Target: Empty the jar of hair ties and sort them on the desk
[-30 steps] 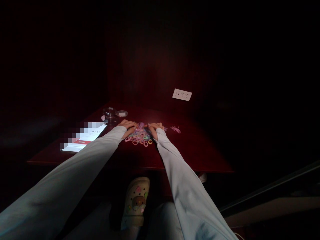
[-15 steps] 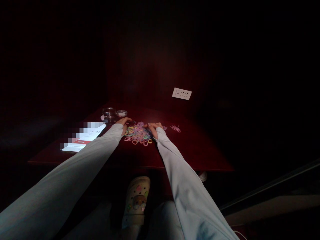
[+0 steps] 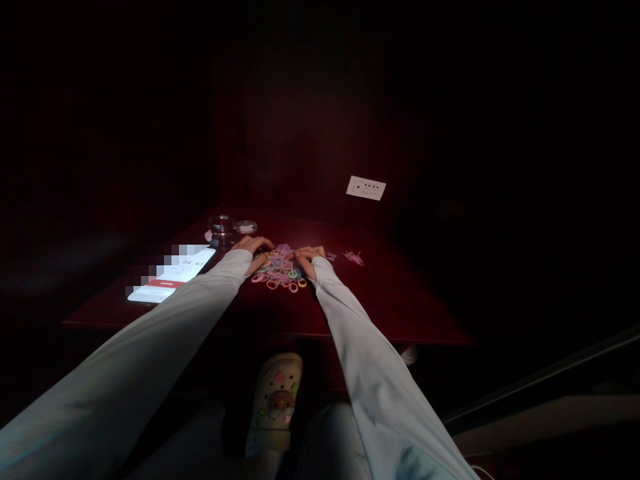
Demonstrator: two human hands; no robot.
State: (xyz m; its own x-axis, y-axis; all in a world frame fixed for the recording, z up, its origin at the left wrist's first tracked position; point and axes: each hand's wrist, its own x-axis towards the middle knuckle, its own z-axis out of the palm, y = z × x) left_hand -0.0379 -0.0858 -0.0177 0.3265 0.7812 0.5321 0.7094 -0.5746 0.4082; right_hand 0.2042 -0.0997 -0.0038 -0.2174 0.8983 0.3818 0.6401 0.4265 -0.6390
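A heap of small hair ties (image 3: 281, 265) in pink, purple, yellow, green and blue lies on the dark red table (image 3: 380, 300). At the heap's left edge is my left hand (image 3: 253, 247), its fingers reaching over the ties and its thumb apart from them. My right hand (image 3: 311, 254) rests at the right side of the heap with fingers bent and pressed together; what they pinch, if anything, is too small to make out. Farther right lies a small separate cluster of pink-purple ties (image 3: 353, 257). Part of another little group shows just beyond my right hand.
A clear jar (image 3: 221, 227) and a round clear lid (image 3: 247, 227) with something white in it stand at the back left. A lit phone (image 3: 175, 275) lies left of my left forearm. On the back wall is a power socket (image 3: 366, 188). Below the table edge shows a clog (image 3: 275, 403).
My left hand has moved a little to the right over the heap, its thumb now spread from the fingers. My right hand stays almost in place. The view has shifted slightly.
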